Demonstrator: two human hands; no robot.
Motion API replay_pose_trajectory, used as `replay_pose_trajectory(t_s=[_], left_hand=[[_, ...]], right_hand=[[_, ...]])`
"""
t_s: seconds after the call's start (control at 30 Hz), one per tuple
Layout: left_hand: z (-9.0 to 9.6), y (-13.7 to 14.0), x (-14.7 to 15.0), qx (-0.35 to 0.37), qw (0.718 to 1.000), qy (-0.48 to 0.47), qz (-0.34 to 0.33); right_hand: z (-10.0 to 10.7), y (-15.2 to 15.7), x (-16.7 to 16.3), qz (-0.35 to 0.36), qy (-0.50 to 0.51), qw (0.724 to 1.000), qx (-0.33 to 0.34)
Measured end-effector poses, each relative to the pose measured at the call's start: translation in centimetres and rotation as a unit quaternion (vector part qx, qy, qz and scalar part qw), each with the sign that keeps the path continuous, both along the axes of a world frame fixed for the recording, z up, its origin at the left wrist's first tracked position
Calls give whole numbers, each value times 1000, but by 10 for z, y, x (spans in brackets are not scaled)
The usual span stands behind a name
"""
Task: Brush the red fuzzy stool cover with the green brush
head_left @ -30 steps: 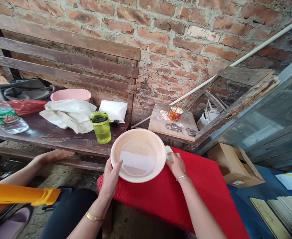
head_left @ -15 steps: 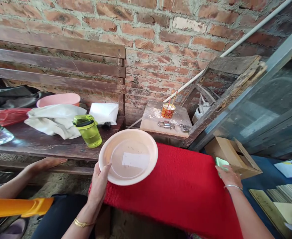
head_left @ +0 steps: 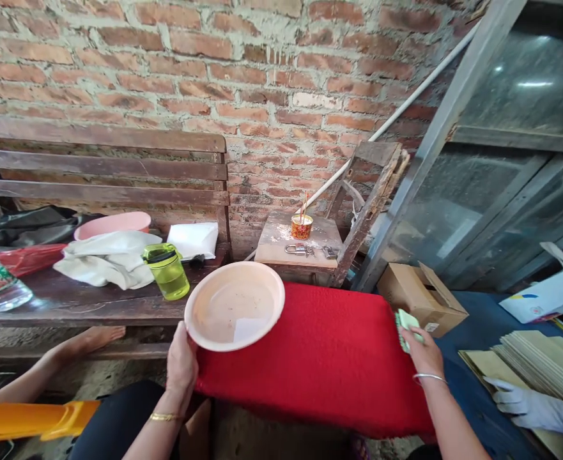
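My left hand (head_left: pixel 182 365) is closed on the near left rim of a pale pink plastic basin (head_left: pixel 209 303). The basin is over the left end of a red cloth (head_left: pixel 329 358), with small dark specks inside. A white rectangular patch (head_left: pixel 251 329) shows low in the basin; I cannot tell if it is a reflection or a sheet. A light green scrub brush (head_left: pixel 408 322) sits in the grip of my right hand (head_left: pixel 424 352), at the far right edge of the cloth. The brush's bristles point left toward the red fabric.
On the left, a wooden bench (head_left: pixel 94 313) holds a green water bottle (head_left: pixel 170 275), white cloth (head_left: pixel 111 259) and pink tub (head_left: pixel 113 225). A small table (head_left: pixel 266 246) bears a cup and padlocks. An open carton (head_left: pixel 410 287) and stacked boards (head_left: pixel 540 364) stand right. Someone's bare foot shows under the bench.
The view has tilted up and turned right. The basin is still gripped by my left hand, and the white patch now appears nearer its front rim. The brush's bristles have come into sight.
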State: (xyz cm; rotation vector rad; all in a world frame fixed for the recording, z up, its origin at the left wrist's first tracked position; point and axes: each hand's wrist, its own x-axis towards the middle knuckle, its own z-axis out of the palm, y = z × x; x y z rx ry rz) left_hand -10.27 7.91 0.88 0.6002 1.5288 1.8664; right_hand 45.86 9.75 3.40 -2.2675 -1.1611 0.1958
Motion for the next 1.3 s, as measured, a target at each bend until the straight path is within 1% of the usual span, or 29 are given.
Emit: replay_pose_trajectory(t_s=[0.03, 0.07, 0.1, 0.13, 0.17, 0.2, 0.27, 0.3, 0.33, 0.37, 0.4, 0.43, 0.5, 0.57, 0.7, 0.77, 0.83, 0.9, 0.97, 1.0, 1.03, 1.1, 1.17, 1.2, 1.23, 1.3], left_hand=[[-2, 0, -4, -11, 1000, 5, 21], [-5, 0, -8, -30, 998, 29, 46], [-7, 0, -13, -59, 993, 81, 67], [-9, -1, -17, -98, 979, 158, 82], [-11, -3, -19, -145, 953, 252, 84], [-13, -5, -21, -195, 914, 347, 74], [-16, -10, -21, -278, 816, 506, 31], [-17, -12, -19, -305, 770, 560, 7], [-19, -13, -17, -324, 733, 598, -12], [-19, -14, -14, -341, 706, 621, -28], [-20, -15, -13, -357, 687, 632, -42], [-20, -15, -12, -373, 675, 634, -55], [-21, -13, -11, -397, 665, 628, -75], [-20, -12, -13, -407, 663, 623, -85], [-19, -11, -13, -409, 661, 623, -85], [-19, -13, -10, -407, 656, 632, -73], [-20, -16, -4, -396, 648, 649, -53], [-22, -21, 2, -374, 639, 672, -40], [-26, -27, 10, -344, 629, 696, -40], [-27, -32, 14, -331, 627, 704, -42], [-28, -36, 18, -319, 629, 708, -44], [-28, -48, 27, -297, 640, 706, -50], [-28, -60, 38, -262, 655, 705, -73], [-28, -65, 45, -237, 660, 707, -92], [-28, -71, 52, -206, 663, 711, -115], [-29, -78, 69, -137, 662, 717, -169]], right_hand=[[0, 4, -15, 29, 0, 1000, -1], [-2, 8, -32, 62, -5, 998, -4], [-4, 10, -52, 98, -13, 995, -6], [-6, 11, -73, 136, -25, 990, -6], [-8, 11, -94, 174, -37, 984, -7], [-10, 9, -114, 212, -51, 976, -9], [-12, 5, -146, 274, -78, 959, -17], [-11, 3, -156, 294, -91, 951, -23], [-11, 2, -161, 306, -102, 946, -31], [-9, 2, -162, 308, -113, 944, -39], [-8, 3, -157, 303, -122, 944, -49], [-6, 4, -149, 289, -131, 946, -61], [-3, 8, -122, 246, -144, 955, -89], [1, 9, -88, 188, -149, 963, -119], [6, -3, -25, 71, -144, 973, -165], [9, -13, -4, 27, -140, 975, -170], [11, -21, 4, 8, -138, 977, -164], [11, -26, -1, 24, -136, 980, -146], [9, -29, -20, 74, -135, 981, -120], [7, -30, -32, 110, -134, 979, -105], [5, -31, -45, 153, -135, 975, -89], [0, -33, -67, 242, -146, 957, -62], [-4, -34, -74, 301, -166, 938, -54], [-4, -33, -71, 306, -175, 934, -63], [-5, -32, -64, 294, -182, 935, -82], [-5, -27, -41, 238, -190, 944, -128]])
